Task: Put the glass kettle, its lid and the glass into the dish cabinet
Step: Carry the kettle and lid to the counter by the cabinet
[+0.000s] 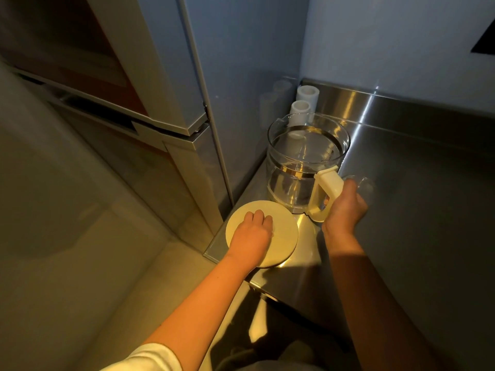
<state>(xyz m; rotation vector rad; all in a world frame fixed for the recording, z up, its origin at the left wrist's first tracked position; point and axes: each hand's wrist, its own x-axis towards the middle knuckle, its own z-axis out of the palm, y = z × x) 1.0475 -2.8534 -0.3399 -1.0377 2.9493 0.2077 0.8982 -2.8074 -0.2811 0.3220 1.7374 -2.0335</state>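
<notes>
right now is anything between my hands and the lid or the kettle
Nothing visible. The left hand lies on the lid, fingers bent over its middle. The right hand grips the handle of the glass kettle, with the glass just beyond. No dish cabinet is recognisable here, so that path cannot be judged.

The glass kettle [302, 156] stands on the steel worktop [415, 210]. At its 5 o'clock the right hand [345, 207] grips the cream handle [325, 194]. At its 7 o'clock lies the lid [284, 236], with the left hand [253, 231] on top, fingers [258, 214] curled. The glass [365, 184] stands just beside the handle, at its 3 o'clock. Two white tubes [304, 103] stand at the kettle's 12 o'clock.
</notes>
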